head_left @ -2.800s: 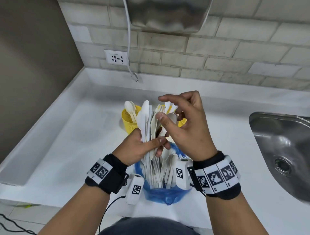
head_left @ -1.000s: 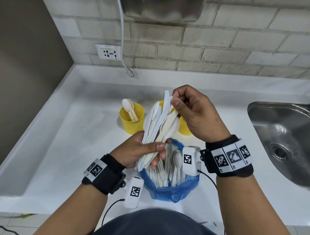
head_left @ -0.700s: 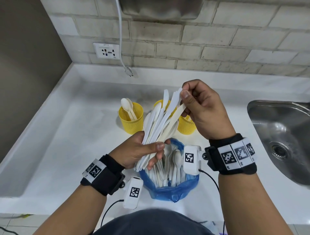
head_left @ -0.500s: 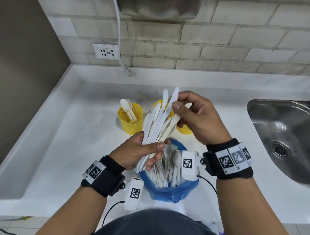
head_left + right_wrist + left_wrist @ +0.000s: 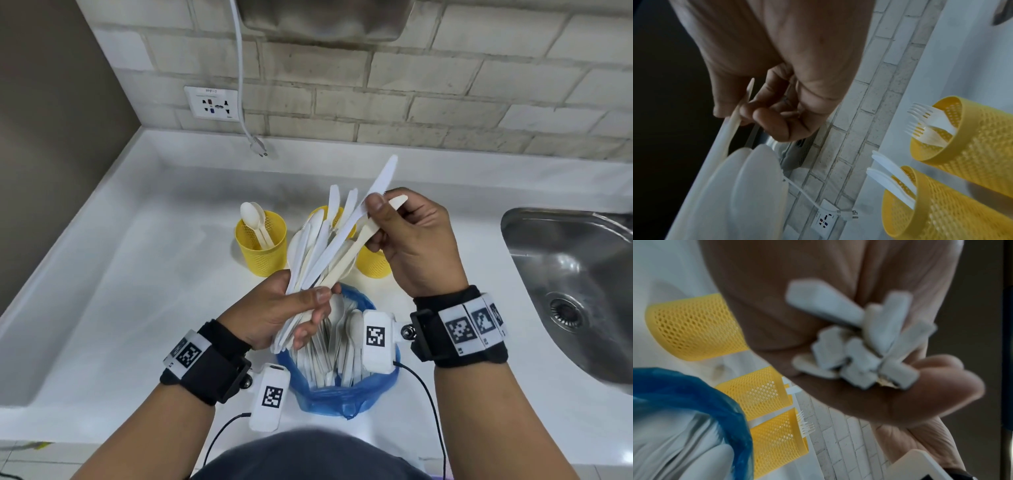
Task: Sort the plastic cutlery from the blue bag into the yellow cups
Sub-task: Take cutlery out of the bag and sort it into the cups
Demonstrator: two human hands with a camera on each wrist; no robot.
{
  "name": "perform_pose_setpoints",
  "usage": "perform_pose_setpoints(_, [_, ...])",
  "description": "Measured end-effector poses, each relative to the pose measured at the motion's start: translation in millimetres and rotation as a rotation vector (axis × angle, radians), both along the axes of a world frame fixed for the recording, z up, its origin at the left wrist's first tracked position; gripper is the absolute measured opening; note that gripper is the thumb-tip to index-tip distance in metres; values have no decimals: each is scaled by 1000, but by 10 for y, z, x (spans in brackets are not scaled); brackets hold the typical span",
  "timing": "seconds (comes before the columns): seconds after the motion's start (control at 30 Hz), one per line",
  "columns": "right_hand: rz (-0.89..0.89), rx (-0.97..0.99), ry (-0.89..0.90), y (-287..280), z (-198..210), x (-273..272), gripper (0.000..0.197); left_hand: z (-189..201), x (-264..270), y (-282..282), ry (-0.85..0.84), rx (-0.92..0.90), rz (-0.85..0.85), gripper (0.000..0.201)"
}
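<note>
My left hand (image 5: 308,315) grips a fanned bundle of white and cream plastic cutlery (image 5: 318,253) by the handles, above the blue bag (image 5: 342,397). The bag stands open and holds several more pieces. My right hand (image 5: 376,222) pinches a long white knife (image 5: 382,180) and a cream knife (image 5: 399,199) at the top of the bundle. Three yellow mesh cups stand behind. The left cup (image 5: 262,253) holds spoons, the middle cup (image 5: 941,204) holds knives, and the right cup (image 5: 972,139) holds forks. The handle ends (image 5: 859,356) show in the left wrist view.
A steel sink (image 5: 575,287) is sunk into the white counter (image 5: 137,291) at the right. A brick wall with a socket (image 5: 210,102) and a hanging white cable (image 5: 241,85) runs along the back. A dark wall closes the left side.
The bundle has tilted from upright to leaning right and fanned out. My right hand has drawn the white knife further up out of it, then dropped a little lower.
</note>
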State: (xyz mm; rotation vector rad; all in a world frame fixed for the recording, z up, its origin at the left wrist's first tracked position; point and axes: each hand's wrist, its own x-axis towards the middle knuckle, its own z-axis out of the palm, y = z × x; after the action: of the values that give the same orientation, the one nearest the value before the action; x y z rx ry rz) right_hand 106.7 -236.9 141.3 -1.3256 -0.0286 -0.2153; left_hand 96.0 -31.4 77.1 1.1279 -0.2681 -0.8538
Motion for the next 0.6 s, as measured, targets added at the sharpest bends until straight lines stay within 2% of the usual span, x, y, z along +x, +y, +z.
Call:
perform_pose_setpoints(0.1, [51, 15, 15, -32, -4, -3, 18, 27, 11, -57, -14, 11, 1, 19])
perform_pose_setpoints(0.33, [72, -44, 86, -59, -55, 4, 8, 53, -24, -151, -27, 17, 4, 25])
perform_pose_setpoints(0.47, [139, -76, 144, -3, -94, -44, 15, 59, -45, -153, -31, 31, -15, 28])
perform_pose_setpoints(0.6, [159, -125, 126, 60, -116, -49, 21, 69, -46, -136, -29, 24, 9, 29])
